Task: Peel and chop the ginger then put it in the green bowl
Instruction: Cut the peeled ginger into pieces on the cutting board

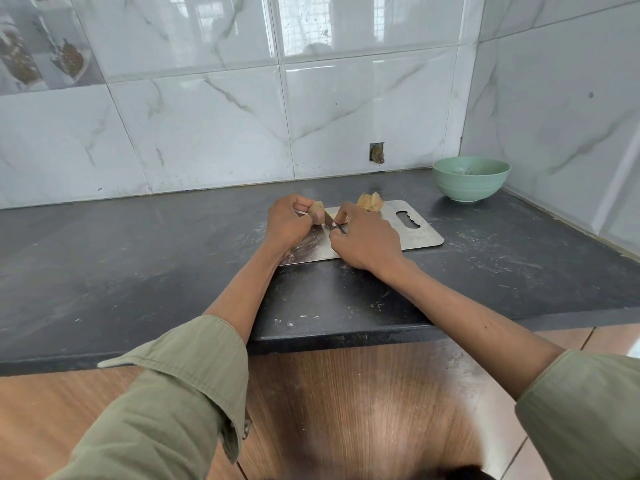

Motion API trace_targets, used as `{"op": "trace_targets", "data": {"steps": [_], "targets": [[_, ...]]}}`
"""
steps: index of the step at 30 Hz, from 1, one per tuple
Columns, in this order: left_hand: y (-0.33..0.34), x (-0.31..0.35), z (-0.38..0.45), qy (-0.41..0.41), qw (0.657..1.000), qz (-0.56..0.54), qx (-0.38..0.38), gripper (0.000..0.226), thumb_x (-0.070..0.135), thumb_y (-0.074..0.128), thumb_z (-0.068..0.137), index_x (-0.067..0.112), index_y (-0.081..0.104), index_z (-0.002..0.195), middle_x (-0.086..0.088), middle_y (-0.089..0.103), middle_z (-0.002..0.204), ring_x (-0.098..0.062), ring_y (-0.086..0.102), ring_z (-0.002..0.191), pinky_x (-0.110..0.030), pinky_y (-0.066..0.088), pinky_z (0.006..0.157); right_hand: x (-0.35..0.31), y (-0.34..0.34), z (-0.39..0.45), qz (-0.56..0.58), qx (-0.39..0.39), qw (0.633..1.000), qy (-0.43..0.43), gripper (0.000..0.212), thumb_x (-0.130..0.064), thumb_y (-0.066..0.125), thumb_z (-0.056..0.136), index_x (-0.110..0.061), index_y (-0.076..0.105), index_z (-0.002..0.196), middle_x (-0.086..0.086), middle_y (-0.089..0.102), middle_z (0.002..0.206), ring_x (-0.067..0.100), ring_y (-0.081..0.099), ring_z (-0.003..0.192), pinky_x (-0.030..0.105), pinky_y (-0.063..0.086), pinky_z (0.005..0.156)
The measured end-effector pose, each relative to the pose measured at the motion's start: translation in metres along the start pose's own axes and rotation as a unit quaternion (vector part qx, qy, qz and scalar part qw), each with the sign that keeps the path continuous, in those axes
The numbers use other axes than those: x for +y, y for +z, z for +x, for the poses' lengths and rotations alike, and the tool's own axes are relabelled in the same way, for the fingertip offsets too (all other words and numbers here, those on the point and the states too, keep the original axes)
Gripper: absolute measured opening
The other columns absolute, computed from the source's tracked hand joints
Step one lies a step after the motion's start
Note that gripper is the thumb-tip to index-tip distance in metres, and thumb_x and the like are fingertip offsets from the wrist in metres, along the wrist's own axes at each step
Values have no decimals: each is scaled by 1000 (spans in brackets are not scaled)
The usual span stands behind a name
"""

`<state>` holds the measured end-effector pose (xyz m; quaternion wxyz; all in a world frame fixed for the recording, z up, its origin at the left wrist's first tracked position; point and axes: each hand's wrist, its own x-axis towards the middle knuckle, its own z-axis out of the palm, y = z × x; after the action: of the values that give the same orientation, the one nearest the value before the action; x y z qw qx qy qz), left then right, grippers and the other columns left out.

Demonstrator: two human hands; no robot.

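Left hand [285, 221] gripping ginger piece [317, 212] roughly upright, right hand [363, 237] gripping knife [333, 226], blade angled toward ginger

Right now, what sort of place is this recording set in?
Most likely a home kitchen. A dark stone counter runs along a glossy marble-look tiled wall, a steel chopping board lies on it, and a green bowl stands in the corner while ginger is being peeled.

Head view, down onto counter [138, 271], seemingly near.
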<state>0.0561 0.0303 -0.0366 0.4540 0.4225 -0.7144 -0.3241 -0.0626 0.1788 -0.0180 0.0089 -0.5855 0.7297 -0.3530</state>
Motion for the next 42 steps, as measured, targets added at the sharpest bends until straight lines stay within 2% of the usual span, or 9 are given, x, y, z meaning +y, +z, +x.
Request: {"op": "trace_targets", "data": {"steps": [4, 8, 13, 18, 22, 27, 35, 38, 42], "targets": [[-2, 1, -1, 0, 1000, -22, -12, 18, 17, 87, 79, 18, 77, 94, 5, 78, 86, -10, 74, 82, -33, 62, 75, -2, -3, 1, 34, 58, 998, 2, 20, -33, 52, 93, -26, 56, 111, -8, 53, 78, 29, 56, 86, 38, 43, 72], [-4, 0, -1, 11, 1000, -17, -23, 21, 25, 90, 78, 21, 78, 95, 6, 79, 87, -12, 75, 85, -33, 62, 80, -2, -2, 2, 51, 86, 995, -16, 21, -36, 51, 92, -30, 55, 112, -3, 59, 79, 31, 58, 90, 39, 45, 73], [-5, -1, -2, 34, 999, -8, -23, 26, 29, 92, 76, 19, 78, 96, 7, 78, 84, -5, 71, 77, -27, 58, 75, 0, 0, 2, 26, 74, 996, -41, 21, -40, 50, 94, -28, 55, 111, -3, 53, 82, 32, 53, 92, 40, 42, 73], [-9, 1, -3, 42, 999, 5, -29, 25, 28, 90, 78, 19, 78, 98, 7, 78, 90, -10, 73, 86, -28, 59, 78, 1, 3, 4, 16, 73, 997, -31, 22, -38, 50, 93, -29, 55, 112, -5, 48, 80, 33, 52, 91, 39, 38, 71], [-7, 2, -3, 43, 999, 17, -25, 21, 25, 90, 78, 20, 78, 95, 7, 78, 88, -13, 74, 84, -30, 61, 76, 0, 5, 4, 9, 85, 996, -38, 21, -36, 51, 92, -29, 55, 111, 1, 57, 87, 34, 54, 90, 38, 37, 69], [-3, 5, -5, 55, 997, 47, -5, 18, 22, 88, 79, 18, 77, 93, 9, 77, 84, -4, 71, 75, -13, 53, 63, -5, 2, 0, -13, 92, 994, -50, 21, -37, 51, 96, -23, 58, 110, -8, 43, 74, 30, 51, 84, 38, 38, 71], [-1, 4, -5, 50, 998, 44, 10, 14, 14, 85, 79, 13, 78, 91, 3, 77, 82, -8, 73, 75, -20, 59, 63, -10, -1, 4, -4, 75, 996, -48, 23, -34, 54, 96, -20, 61, 113, -4, 44, 80, 33, 54, 111, 43, 46, 85], [-2, 5, -6, 56, 998, 42, 7, 14, 14, 86, 79, 13, 79, 91, 3, 78, 82, -7, 73, 74, -21, 59, 64, -10, 0, 1, -18, 77, 995, -54, 22, -34, 53, 96, -20, 61, 110, -13, 34, 74, 32, 54, 107, 41, 43, 81], [-2, 8, -9, 61, 998, 21, 0, 10, 10, 86, 81, 11, 80, 89, 2, 78, 79, -2, 70, 66, -15, 53, 59, -13, -1, 7, -15, 57, 998, -36, 22, -32, 56, 94, -19, 61, 111, -8, 39, 77, 31, 53, 95, 43, 47, 85]]}}
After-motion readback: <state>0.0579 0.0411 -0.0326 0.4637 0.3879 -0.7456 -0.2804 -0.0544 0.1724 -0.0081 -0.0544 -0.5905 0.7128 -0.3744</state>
